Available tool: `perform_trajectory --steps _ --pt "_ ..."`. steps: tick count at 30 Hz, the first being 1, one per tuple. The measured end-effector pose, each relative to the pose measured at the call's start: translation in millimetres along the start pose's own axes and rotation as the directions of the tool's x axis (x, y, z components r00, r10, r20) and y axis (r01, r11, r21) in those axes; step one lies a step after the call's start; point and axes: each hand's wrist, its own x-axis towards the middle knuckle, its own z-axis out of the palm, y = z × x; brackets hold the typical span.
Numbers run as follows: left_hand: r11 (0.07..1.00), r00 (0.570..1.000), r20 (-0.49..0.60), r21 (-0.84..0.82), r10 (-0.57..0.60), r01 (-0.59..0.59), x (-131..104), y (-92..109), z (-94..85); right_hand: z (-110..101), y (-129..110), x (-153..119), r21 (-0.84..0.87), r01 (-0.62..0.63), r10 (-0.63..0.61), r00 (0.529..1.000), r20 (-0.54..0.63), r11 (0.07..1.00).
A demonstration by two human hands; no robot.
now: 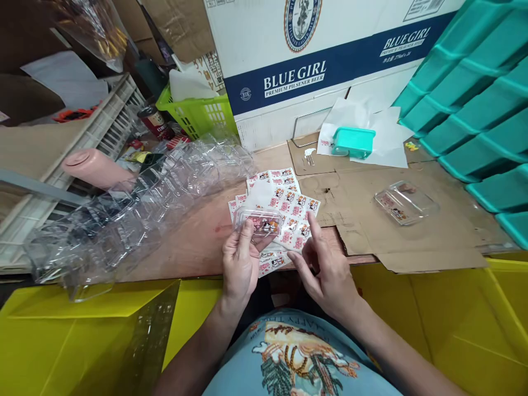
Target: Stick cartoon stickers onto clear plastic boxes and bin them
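My left hand [240, 258] grips a small clear plastic box [259, 221] by its near left side, thumb on top. Pink lettering and cartoon cats show on the box's face. Beneath it, sheets of cartoon cat stickers [295, 206] lie overlapping on the table. My right hand [325, 267] is apart from the box, just right of it, over the edge of the sheets. Its index finger points up and its thumb is spread away, with the other fingers curled; nothing shows in it.
Nested clear boxes [165, 203] run along the left beside a pink bottle [97, 168]. Another stickered clear box [406, 202] sits on cardboard [363, 231] at right. A turquoise box [353, 142] rests on white paper. Turquoise bins [474, 110] are stacked far right; a beer carton [330, 66] stands behind.
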Motion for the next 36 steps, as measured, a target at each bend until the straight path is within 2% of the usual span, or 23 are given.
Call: perform_trajectory --steps 2,4,6,8,10,12,13,14,16,17,19,20,22,24,26,28,29,31,34,36 --pt "1.000 1.000 0.018 -0.012 -0.007 0.008 0 1 2.5 2 -1 4 -0.210 0.209 -0.220 0.975 -0.028 0.955" --pt "1.000 0.999 0.024 -0.016 -0.021 0.022 -1 2 4.4 5 0 9 -0.346 0.331 -0.344 0.939 0.027 0.878" --pt "1.000 0.999 0.020 -0.017 -0.026 0.026 -2 4 5.8 7 6 14 -0.411 0.299 -0.317 0.948 0.027 0.861" --pt "0.999 0.998 0.035 -0.020 -0.044 0.045 -4 3 8.4 6 12 19 -0.363 0.183 -0.216 0.975 -0.054 0.914" --pt "0.996 0.993 0.082 -0.006 -0.086 0.087 -7 1 13.5 2 15 24 -0.168 0.092 -0.109 0.990 -0.094 0.981" --pt "0.990 0.977 0.162 0.051 -0.137 0.131 -11 -2 19.1 -7 18 31 0.062 0.079 -0.075 0.995 -0.071 0.995" --pt "0.985 0.966 0.205 0.103 -0.159 0.140 -13 -3 20.4 -14 22 35 0.121 0.083 -0.074 0.994 -0.076 0.989" --pt "0.977 0.957 0.239 0.172 -0.167 0.127 -12 -3 20.0 -23 30 39 0.114 0.084 -0.071 0.991 -0.115 0.990" --pt "0.947 0.959 0.265 0.322 -0.102 0.012 -4 -1 12.8 -48 54 44 -0.100 0.046 -0.070 0.965 -0.252 0.994" --pt "0.915 0.964 0.265 0.396 -0.028 -0.082 4 2 6.3 -62 71 45 -0.272 -0.013 -0.079 0.942 -0.325 0.962" --pt "0.782 0.948 0.279 0.550 0.156 -0.291 25 8 -9.7 -89 105 44 -0.587 -0.117 -0.115 0.932 -0.343 0.801" --pt "0.679 0.924 0.310 0.630 0.225 -0.377 38 10 -18.0 -99 119 44 -0.674 -0.141 -0.119 0.939 -0.324 0.725" --pt "0.424 0.878 0.395 0.770 0.271 -0.477 62 14 -32.2 -109 136 48 -0.730 -0.148 -0.130 0.942 -0.310 0.667" --pt "0.203 0.858 0.456 0.840 0.236 -0.502 82 12 -41.1 -103 134 59 -0.720 -0.112 -0.166 0.938 -0.304 0.685" --pt "0.110 0.867 0.462 0.867 0.188 -0.486 95 6 -45.1 -84 117 77 -0.692 -0.013 -0.194 0.956 -0.221 0.722" --pt "0.113 0.877 0.458 0.873 0.146 -0.475 100 -2 -46.9 -55 95 103 -0.612 0.093 -0.144 0.989 -0.035 0.786" --pt "0.128 0.877 0.461 0.870 0.135 -0.477 100 -5 -47.8 -40 84 116 -0.563 0.110 -0.080 0.994 0.077 0.819" --pt "0.144 0.875 0.468 0.864 0.127 -0.483 97 -8 -49.9 -13 69 143 -0.506 0.091 0.041 0.969 0.244 0.858" --pt "0.093 0.849 0.497 0.850 0.179 -0.518 94 1 -48.0 9 57 170 -0.470 0.109 0.076 0.930 0.359 0.876" --pt "0.052 0.794 0.563 0.807 0.230 -0.588 96 15 -39.2 11 50 179 -0.416 0.183 0.017 0.901 0.432 0.891"
